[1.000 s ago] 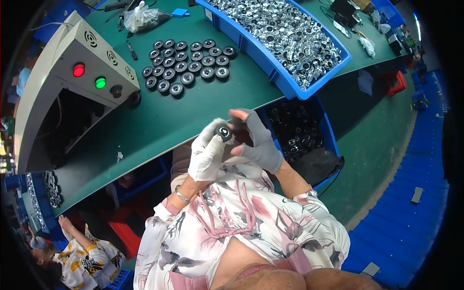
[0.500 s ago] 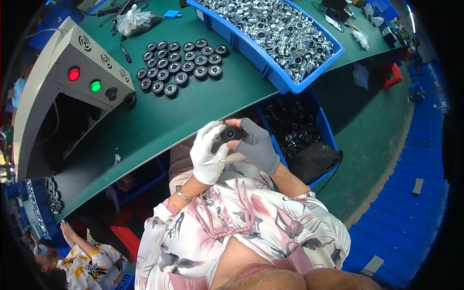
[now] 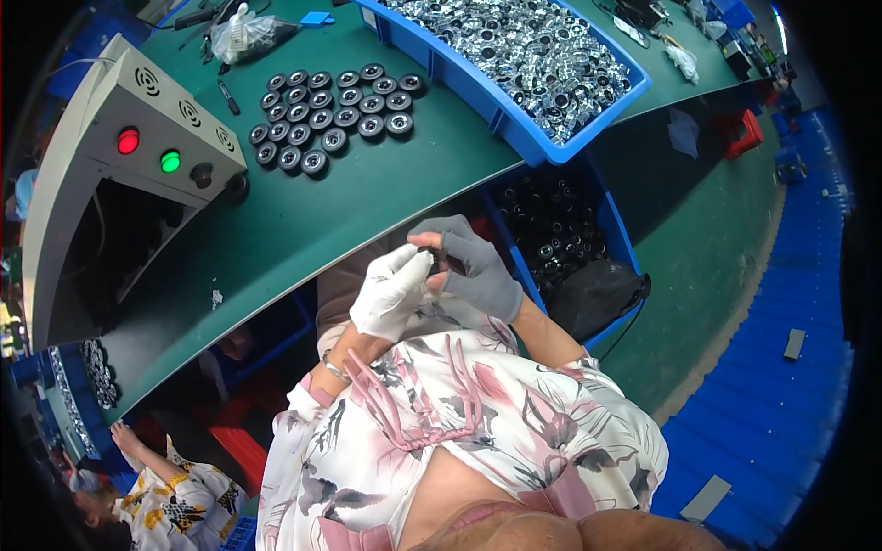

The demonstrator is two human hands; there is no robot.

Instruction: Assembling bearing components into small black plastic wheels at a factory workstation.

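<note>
My left hand (image 3: 386, 292), in a white glove, and my right hand (image 3: 480, 268), in a grey glove with bare fingertips, meet in front of my body by the table edge. Both are closed on a small black wheel-like part (image 3: 433, 261), mostly hidden by the fingers. Ahead on the green table, several black wheels (image 3: 314, 163) with silvery centres lie flat in close rows. Beyond my right hand, a blue bin (image 3: 617, 230) below the table holds many dark round parts (image 3: 551, 216).
A long blue tray (image 3: 557, 157) full of shiny silvery parts (image 3: 514, 55) stands at the table's right. A beige machine (image 3: 197, 129) with red and green lights is at left. A black bag (image 3: 597, 308) lies over the lower bin. Another person (image 3: 175, 487) sits at lower left.
My fingers have closed in around the black part, and its round face, visible before, is now mostly hidden. My left hand has tilted over toward the right one.
</note>
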